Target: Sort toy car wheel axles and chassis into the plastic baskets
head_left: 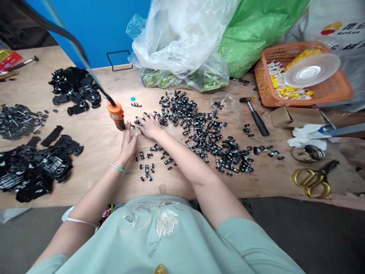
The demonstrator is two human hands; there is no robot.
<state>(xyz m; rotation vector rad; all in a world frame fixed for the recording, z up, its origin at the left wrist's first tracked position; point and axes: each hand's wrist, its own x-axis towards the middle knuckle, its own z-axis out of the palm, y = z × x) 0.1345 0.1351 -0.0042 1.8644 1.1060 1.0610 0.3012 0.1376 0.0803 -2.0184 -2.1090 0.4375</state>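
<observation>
My right hand [151,127] lies palm down with its fingers spread over a few small black wheel-and-axle pieces at the left edge of a large pile of wheel axles [205,131]. Just left of it, my left hand [129,142] rests on its side on the table, fingers stretched out, with nothing visible in it. Beside those fingertips hangs an orange electric screwdriver [115,113] on a dark cord. Several loose wheel axles [146,167] lie nearer to me, below the right forearm. A small blue disc [132,99] and a black toothed strip [136,105] are beyond my hands.
Black plastic chassis parts [54,160] are heaped at the left, with more behind. Plastic bags [185,42] stand at the back. On the right are an orange basket [262,83], a hammer [258,118], a small cardboard box [281,117] and gold-handled scissors [318,187].
</observation>
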